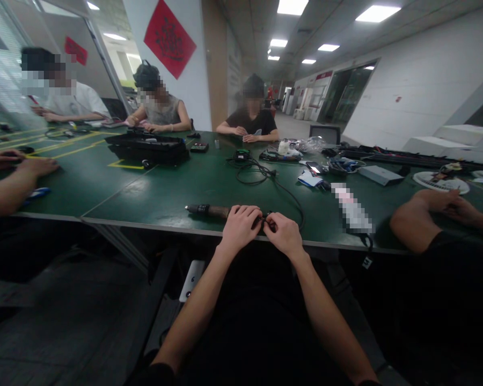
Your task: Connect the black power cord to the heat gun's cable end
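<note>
An electric screwdriver (209,210) with a dark body lies along the near edge of the green table, its bit pointing left. My left hand (241,228) is closed over its rear end, fingers curled. Close beside it, my right hand (284,233) pinches the dark end of a black cable (297,201), at the screwdriver's tail. The fingers cover most of the spot where the two meet, so I cannot tell whether they are joined. From there the cable curves back to a small black box (242,155) in the table's middle.
A black tray (147,147) stands at the back left. Electronics, wires and a white box (380,175) crowd the right. A white round part (441,182) lies near a co-worker's arm (416,220). Another person's hand (38,166) rests at left. Several people sit opposite.
</note>
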`<state>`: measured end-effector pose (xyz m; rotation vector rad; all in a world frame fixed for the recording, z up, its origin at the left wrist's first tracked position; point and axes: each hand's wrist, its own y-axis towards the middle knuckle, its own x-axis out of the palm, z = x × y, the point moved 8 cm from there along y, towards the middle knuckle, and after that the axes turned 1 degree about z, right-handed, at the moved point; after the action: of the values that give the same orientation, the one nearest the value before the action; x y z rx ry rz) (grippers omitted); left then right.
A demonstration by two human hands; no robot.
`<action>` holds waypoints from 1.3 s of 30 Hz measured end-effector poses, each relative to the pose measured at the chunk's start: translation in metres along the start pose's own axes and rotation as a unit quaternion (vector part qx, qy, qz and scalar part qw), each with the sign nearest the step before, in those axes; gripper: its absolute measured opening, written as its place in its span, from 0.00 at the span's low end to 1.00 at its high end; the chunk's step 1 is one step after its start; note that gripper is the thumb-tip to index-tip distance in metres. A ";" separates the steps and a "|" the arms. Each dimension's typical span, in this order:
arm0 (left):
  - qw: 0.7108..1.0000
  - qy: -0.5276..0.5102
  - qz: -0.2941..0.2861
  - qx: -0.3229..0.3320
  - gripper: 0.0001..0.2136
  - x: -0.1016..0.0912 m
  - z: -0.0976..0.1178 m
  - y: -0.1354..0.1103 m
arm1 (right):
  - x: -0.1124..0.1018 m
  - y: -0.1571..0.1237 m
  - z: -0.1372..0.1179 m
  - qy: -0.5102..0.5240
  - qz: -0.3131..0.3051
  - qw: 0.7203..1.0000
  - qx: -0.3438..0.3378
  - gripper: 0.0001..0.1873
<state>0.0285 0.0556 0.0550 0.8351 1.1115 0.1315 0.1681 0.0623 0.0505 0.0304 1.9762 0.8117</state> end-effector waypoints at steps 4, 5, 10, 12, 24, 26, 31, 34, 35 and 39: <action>1.000 0.000 0.002 0.001 0.09 -0.001 0.000 0.000 | 0.000 0.000 0.000 -0.002 0.000 1.000 0.000 0.05; 1.000 -0.001 0.001 0.005 0.09 -0.001 0.001 0.000 | 0.000 0.000 0.000 -0.003 0.000 1.000 0.001 0.05; 1.000 -0.001 0.001 0.005 0.08 -0.001 0.001 0.000 | 0.000 0.000 -0.001 -0.006 0.001 1.000 -0.001 0.05; 1.000 0.000 0.003 0.001 0.08 -0.001 0.001 0.000 | 0.000 0.000 -0.001 -0.007 0.000 1.000 -0.002 0.05; 1.000 0.001 0.003 0.000 0.08 0.000 0.000 0.000 | 0.001 0.000 -0.001 -0.009 -0.001 1.000 -0.001 0.05; 1.000 0.001 0.001 0.004 0.08 0.000 0.001 0.000 | 0.001 0.000 -0.001 -0.010 -0.001 1.000 0.000 0.06; 1.000 0.001 -0.003 0.008 0.09 0.000 0.001 -0.001 | 0.001 0.000 -0.001 -0.009 -0.002 1.000 0.002 0.05; 1.000 0.002 0.000 -0.002 0.09 0.000 0.000 -0.001 | 0.000 0.000 -0.002 -0.007 -0.004 1.000 0.002 0.06; 1.000 0.002 0.000 -0.004 0.09 0.000 0.000 -0.001 | 0.000 0.000 -0.002 -0.007 -0.004 1.000 0.003 0.06; 1.000 0.000 -0.008 0.007 0.10 -0.002 0.002 -0.001 | 0.000 0.000 -0.002 -0.006 -0.006 1.000 0.003 0.06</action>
<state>0.0292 0.0530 0.0565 0.8386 1.1209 0.1100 0.1670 0.0609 0.0514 0.0268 1.9659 0.7949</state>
